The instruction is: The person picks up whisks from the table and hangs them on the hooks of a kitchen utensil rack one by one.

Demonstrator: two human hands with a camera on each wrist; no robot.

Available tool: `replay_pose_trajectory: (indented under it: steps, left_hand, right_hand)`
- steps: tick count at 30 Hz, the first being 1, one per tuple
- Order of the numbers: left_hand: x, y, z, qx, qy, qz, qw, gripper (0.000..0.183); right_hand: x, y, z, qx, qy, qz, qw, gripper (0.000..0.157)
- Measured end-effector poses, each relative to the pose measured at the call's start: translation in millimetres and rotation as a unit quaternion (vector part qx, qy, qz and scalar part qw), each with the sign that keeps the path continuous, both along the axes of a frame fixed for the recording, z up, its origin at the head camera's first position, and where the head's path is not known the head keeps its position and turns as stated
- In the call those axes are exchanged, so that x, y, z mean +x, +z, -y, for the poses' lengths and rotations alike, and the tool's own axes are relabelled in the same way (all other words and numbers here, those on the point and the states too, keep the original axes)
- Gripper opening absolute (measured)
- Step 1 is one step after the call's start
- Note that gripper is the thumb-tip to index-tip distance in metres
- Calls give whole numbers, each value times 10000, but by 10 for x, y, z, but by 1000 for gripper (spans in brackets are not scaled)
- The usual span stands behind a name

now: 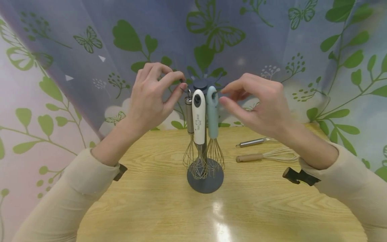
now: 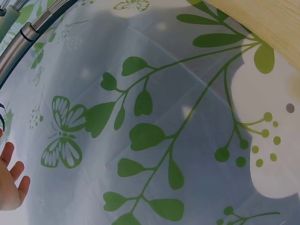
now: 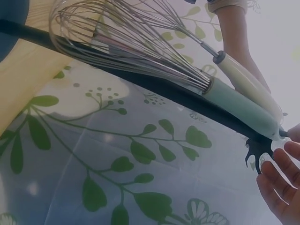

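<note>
A dark rotating-style utensil stand (image 1: 200,84) has hooks round its top and a round base (image 1: 205,186). Three whisks hang from it: a metal-handled whisk (image 1: 189,117), a white-handled whisk (image 1: 198,117) and a light-blue-handled whisk (image 1: 213,117). My left hand (image 1: 152,90) pinches a dark hook end between thumb and index finger, just above the metal whisk's ring. On the other side, my right hand (image 1: 257,95) pinches the hook at the light-blue handle's hole. In the right wrist view, the light-blue whisk (image 3: 243,108) hangs by its handle end beside my right fingertips (image 3: 294,133).
Two more whisks lie on the wooden table (image 1: 145,201) to the right: one with a metal handle (image 1: 251,143), one with a wooden handle (image 1: 249,157). A curtain (image 1: 169,27) with green leaves and butterflies hangs behind the stand.
</note>
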State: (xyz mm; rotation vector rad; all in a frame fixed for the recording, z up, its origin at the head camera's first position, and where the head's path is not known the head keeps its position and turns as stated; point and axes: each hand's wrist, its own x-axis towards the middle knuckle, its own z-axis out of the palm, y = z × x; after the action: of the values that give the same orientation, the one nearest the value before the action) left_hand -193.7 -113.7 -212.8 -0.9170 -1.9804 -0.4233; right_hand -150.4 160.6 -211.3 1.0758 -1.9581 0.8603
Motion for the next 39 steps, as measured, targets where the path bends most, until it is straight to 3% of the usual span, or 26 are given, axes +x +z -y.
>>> replay_pose_trajectory:
  steps: [13,25,39]
  left_hand:
    - [1,7,-5,-24,46,30,10000,24]
    - [11,3,-1,-27,80,68,9999,24]
    - [12,2,1,-21,74,69,9999,24]
  right_hand:
    - [-42,-132,-233,503,-231,42,9985,14]
    - [-128,-324,-405,816,-109,65,9966,24]
    - [-231,-623,-583,1090,-173,363,9932,27]
